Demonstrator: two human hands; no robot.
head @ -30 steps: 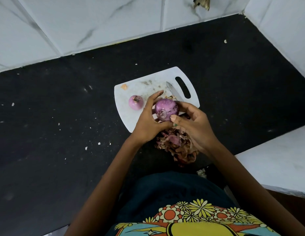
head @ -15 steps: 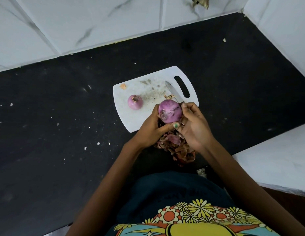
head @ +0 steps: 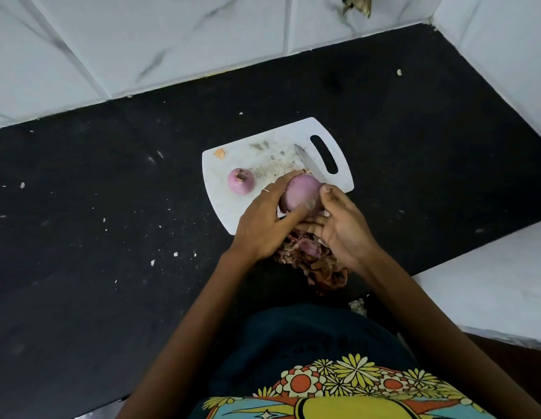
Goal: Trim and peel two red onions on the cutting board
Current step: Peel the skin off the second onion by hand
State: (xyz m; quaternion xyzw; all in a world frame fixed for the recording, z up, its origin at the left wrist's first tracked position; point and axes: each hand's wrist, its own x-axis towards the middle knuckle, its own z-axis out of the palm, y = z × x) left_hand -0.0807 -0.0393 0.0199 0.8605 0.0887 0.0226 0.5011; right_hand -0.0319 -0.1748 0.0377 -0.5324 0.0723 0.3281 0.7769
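A white cutting board (head: 233, 164) lies on the black counter. One small peeled red onion (head: 240, 181) sits on its left part. A larger peeled red onion (head: 302, 192) is held just above the board's near right corner. My left hand (head: 266, 222) grips it from the left, fingers over its top and thumb on its front. My right hand (head: 344, 228) touches its right side with the thumb, and its fingers lie straight under the onion. A knife blade (head: 307, 160) lies on the board behind the onion, its handle hidden.
A pile of brown and purple onion skins (head: 314, 261) lies on the counter just in front of the board, under my hands. An orange scrap (head: 220, 153) sits at the board's far left corner. Tiled walls rise behind and at the right; a white ledge (head: 489, 291) stands at the near right.
The larger onion has been turned in my hands, its cut end now hidden. My left fingers moved over its top and my right fingers straightened under it.
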